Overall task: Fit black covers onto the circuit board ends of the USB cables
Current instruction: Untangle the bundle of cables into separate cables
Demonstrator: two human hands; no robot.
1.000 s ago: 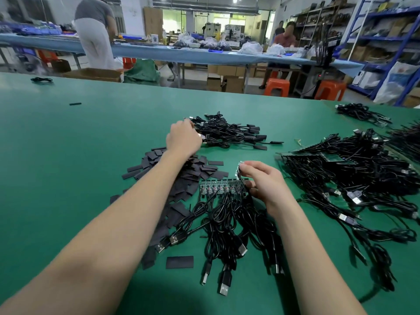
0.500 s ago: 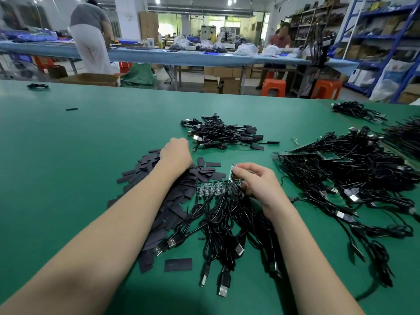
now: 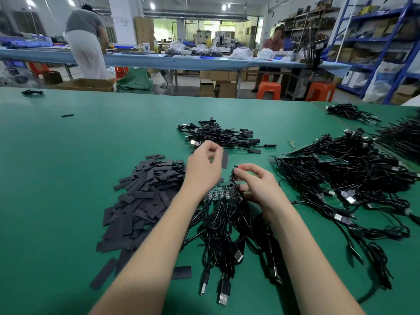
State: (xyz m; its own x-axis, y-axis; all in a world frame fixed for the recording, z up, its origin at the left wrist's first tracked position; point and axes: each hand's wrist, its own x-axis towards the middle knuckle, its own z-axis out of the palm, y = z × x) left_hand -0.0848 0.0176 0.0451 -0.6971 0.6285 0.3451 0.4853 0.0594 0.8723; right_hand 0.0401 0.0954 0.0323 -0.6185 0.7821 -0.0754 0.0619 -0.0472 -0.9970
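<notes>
My left hand [image 3: 203,170] is raised above the table and pinches a flat black cover [image 3: 225,158] that hangs upright from its fingertips. Just right of it, my right hand [image 3: 255,186] pinches a small circuit board end [image 3: 233,172] of a USB cable, held upright. Below both hands lies a row of joined circuit boards [image 3: 219,193] with black USB cables [image 3: 223,237] running toward me. A heap of loose black covers [image 3: 145,196] lies to the left on the green table [image 3: 56,178].
A pile of covered cables [image 3: 221,134] lies beyond my hands. A large tangle of cables with boards [image 3: 354,176] fills the right side, with more bundles [image 3: 351,112] at the far right. Two people work at a blue bench behind the table.
My left hand has come back from the far cable pile, picked a black cover off the heap and lifted it beside the board. My right hand raised the board end slightly.
</notes>
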